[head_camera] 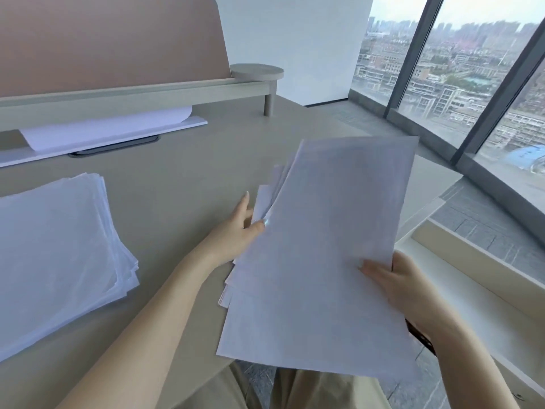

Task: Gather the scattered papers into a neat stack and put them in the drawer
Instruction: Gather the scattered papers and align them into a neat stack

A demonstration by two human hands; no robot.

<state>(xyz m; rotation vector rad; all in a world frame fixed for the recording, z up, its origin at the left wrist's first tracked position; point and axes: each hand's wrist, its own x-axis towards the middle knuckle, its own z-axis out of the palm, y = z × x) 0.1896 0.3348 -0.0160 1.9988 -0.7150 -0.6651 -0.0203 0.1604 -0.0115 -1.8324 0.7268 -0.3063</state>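
White sheets, head view: I hold a loose bundle of papers (324, 255) above the desk's (182, 178) near edge. My left hand (236, 234) pinches its left edge; my right hand (404, 284) grips the right. The open drawer (472, 278) sits just right. A second stack (59, 246) lies at left.

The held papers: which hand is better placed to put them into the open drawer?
Probably the right hand. It grips the papers at the edge nearest the open drawer, which lies on the right. The left hand holds the far edge, over the desk.
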